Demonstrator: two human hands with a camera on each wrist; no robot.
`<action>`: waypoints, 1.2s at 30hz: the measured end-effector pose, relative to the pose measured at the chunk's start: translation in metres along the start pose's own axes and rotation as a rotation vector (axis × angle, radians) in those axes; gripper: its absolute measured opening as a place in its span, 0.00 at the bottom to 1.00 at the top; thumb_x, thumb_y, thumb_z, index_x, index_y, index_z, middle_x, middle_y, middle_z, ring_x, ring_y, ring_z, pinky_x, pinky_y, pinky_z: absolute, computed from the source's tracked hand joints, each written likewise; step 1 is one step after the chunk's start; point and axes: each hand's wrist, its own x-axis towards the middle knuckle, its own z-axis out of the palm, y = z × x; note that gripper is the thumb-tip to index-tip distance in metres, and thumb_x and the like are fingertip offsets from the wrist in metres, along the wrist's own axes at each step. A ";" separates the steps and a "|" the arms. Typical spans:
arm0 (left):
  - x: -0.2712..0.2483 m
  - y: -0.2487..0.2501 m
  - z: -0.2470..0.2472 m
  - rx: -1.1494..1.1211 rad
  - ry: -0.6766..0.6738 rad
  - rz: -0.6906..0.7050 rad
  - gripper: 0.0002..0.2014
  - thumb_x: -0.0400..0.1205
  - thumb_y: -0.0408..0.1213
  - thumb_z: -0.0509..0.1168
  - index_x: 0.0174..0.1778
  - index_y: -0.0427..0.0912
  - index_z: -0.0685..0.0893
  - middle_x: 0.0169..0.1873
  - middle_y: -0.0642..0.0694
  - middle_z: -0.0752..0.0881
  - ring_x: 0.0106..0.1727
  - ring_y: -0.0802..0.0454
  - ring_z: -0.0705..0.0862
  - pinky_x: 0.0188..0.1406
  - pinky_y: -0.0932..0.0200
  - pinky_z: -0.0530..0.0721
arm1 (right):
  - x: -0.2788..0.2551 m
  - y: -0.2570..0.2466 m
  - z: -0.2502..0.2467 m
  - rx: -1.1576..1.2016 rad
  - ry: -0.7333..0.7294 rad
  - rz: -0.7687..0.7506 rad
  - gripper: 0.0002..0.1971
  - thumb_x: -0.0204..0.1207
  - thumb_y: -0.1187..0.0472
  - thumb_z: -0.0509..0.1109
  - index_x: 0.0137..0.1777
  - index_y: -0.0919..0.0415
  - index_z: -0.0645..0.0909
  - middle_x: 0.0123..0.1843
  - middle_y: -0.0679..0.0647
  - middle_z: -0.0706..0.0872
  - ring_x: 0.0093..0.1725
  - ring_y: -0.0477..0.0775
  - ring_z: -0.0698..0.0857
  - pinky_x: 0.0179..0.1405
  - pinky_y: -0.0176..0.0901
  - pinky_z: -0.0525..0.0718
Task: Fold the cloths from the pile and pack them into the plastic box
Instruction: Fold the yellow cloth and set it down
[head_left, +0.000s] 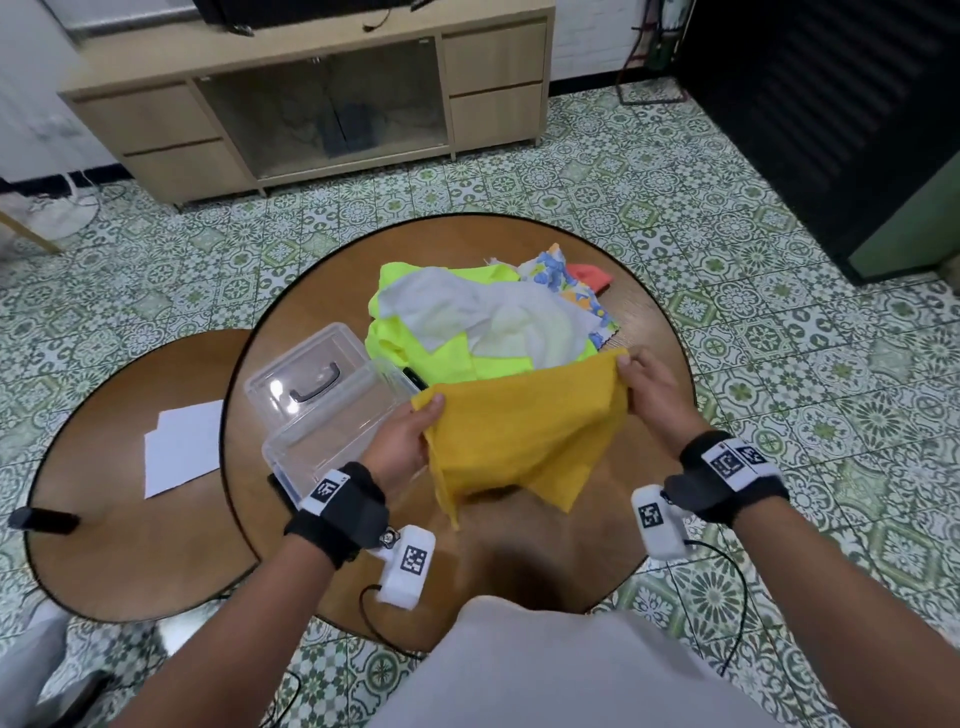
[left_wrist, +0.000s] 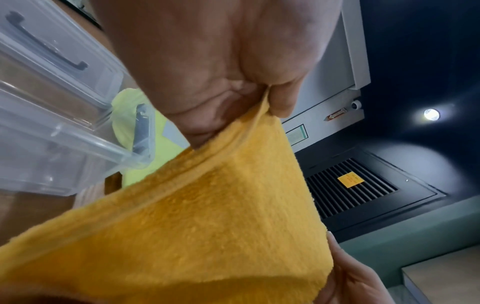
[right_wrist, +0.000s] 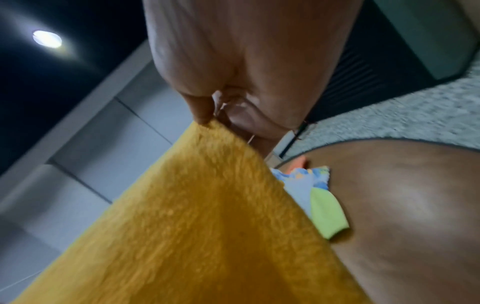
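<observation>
Left hand (head_left: 402, 441): pinches orange cloth (head_left: 519, 441) corner.
Right hand (head_left: 652, 387): pinches opposite corner.
Risk: hanging hem catches plastic box (head_left: 322, 415), at 9 o'clock; pinch slips.

the yellow cloth (head_left: 519, 436) i hold up hides the counter (head_left: 649, 322) under it, and a near part of the pile (head_left: 467, 322). its low end hangs in dark blur. my left hand (head_left: 402, 441) covers a corner of the plastic box (head_left: 322, 410). in the left wrist view the cloth runs off the bottom edge, and the box is cut by the left edge. the right wrist view is blurry; the cloth hides most of the pile there. i can't see the fingertips of my right hand (head_left: 652, 387) behind the cloth.
</observation>
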 end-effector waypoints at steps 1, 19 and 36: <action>0.001 0.003 0.000 -0.041 -0.008 0.021 0.14 0.86 0.37 0.57 0.64 0.36 0.81 0.57 0.41 0.89 0.57 0.45 0.89 0.54 0.52 0.89 | -0.001 -0.009 -0.001 -0.015 -0.019 -0.036 0.10 0.88 0.56 0.59 0.43 0.52 0.75 0.33 0.42 0.84 0.32 0.41 0.82 0.30 0.34 0.79; 0.052 0.103 0.064 0.014 0.045 0.285 0.07 0.84 0.29 0.63 0.56 0.32 0.81 0.45 0.40 0.90 0.47 0.44 0.89 0.52 0.48 0.87 | 0.020 -0.109 -0.001 0.250 0.024 0.039 0.04 0.78 0.72 0.67 0.45 0.64 0.78 0.37 0.53 0.89 0.38 0.51 0.87 0.31 0.36 0.84; 0.031 -0.108 -0.022 0.489 -0.151 -0.175 0.14 0.80 0.46 0.70 0.57 0.42 0.84 0.49 0.48 0.91 0.49 0.48 0.89 0.56 0.42 0.87 | -0.095 0.094 -0.055 -0.423 -0.276 0.205 0.13 0.73 0.54 0.79 0.56 0.49 0.87 0.62 0.48 0.86 0.57 0.42 0.85 0.64 0.54 0.84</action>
